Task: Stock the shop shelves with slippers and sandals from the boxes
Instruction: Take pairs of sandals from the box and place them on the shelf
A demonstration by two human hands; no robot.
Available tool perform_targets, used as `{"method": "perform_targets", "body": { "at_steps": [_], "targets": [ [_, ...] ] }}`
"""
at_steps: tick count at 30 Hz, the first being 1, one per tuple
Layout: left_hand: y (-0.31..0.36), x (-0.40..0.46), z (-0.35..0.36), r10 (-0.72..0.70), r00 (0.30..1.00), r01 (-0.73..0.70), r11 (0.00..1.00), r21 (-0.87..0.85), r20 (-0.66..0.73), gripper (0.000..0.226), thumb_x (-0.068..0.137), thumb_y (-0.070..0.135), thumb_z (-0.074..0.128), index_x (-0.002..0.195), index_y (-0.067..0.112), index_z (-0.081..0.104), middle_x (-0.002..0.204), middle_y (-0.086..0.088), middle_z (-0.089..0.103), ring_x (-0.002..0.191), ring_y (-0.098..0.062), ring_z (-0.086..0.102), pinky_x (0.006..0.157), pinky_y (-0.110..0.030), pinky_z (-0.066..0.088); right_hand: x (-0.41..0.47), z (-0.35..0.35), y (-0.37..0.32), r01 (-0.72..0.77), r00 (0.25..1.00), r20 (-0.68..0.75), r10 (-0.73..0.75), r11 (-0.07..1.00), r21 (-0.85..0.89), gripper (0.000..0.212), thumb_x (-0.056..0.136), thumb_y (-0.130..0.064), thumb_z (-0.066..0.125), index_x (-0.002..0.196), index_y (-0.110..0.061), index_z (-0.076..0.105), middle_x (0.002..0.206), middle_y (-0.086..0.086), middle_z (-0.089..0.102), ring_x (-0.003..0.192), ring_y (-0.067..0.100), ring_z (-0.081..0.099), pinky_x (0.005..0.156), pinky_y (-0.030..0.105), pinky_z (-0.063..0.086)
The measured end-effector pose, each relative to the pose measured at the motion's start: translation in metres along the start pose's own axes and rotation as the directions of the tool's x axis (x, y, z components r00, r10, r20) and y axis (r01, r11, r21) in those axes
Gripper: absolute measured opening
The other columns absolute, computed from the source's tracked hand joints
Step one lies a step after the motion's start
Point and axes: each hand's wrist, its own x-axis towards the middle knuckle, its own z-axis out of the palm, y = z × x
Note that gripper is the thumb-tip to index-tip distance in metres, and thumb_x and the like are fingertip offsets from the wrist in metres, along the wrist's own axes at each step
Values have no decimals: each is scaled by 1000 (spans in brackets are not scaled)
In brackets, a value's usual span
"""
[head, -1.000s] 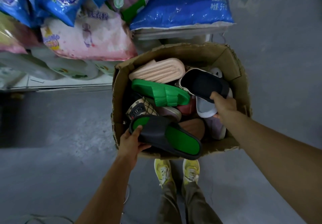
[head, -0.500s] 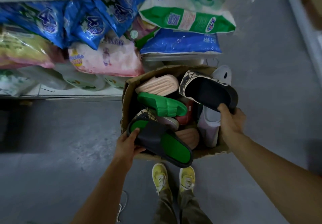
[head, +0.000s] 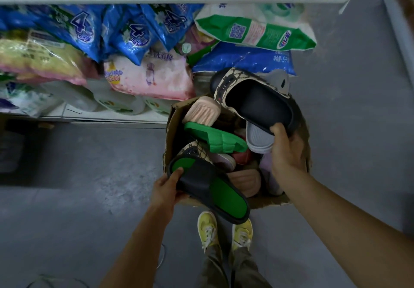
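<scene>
Both slides are now lifted up out of the cardboard box (head: pixel 173 117): right hand (head: pixel 287 151) fingers gripping the black patterned slide (head: pixel 257 101) and a grey one above it, left hand (head: pixel 167 190) clutching the green-soled slide (head: pixel 212 189) over its near edge, so shelving looks next.

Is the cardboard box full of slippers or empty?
Full. The cardboard box is crowded with slippers, a green slipper and a pink slipper lying on top of others.

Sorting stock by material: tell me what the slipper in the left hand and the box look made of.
Black slipper with green footbed: seemingly moulded foam or rubber, matte; thick one-piece sole, soft rounded edges, no stitching visible. Box: brown corrugated cardboard, dull finish; torn, frayed rim and bent flaps.
</scene>
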Motion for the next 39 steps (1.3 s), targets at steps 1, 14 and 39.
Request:
{"method": "perform_targets", "body": {
  "at_steps": [1, 14, 39],
  "targets": [
    [1, 0, 0, 1, 1000, -1, 1000, 3, -2, 22, 88, 25, 66, 105, 11, 65, 103, -15, 71, 87, -33, 71, 69, -43, 61, 1, 3, -2, -13, 1000, 3, 13, 1000, 3, 36, 69, -46, 60, 103, -31, 62, 102, -7, 66, 90, 14, 60, 67, 24, 46],
    [-7, 5, -6, -35, 999, 36, 999, -22, 34, 22, 89, 22, 64, 106, 8, 64, 97, -16, 73, 86, -34, 71, 63, -42, 61, 1, 69, 36, -355, 813, 439, 382, 924, -145, 10, 81, -23, 64, 89, -19, 60, 90, 7, 68, 81, 19, 66, 63, 32, 55],
    [6, 83, 55, 49, 981, -29, 994, -107, 188, 16, 81, 23, 67, 94, 18, 73, 100, -6, 74, 91, -22, 72, 61, -30, 58, 170, 17, 115, 314, 864, 470, 180, 539, -782, 42, 92, -4, 51, 134, -2, 51, 138, 17, 51, 129, 32, 46, 111, 32, 33]
  ]
}}
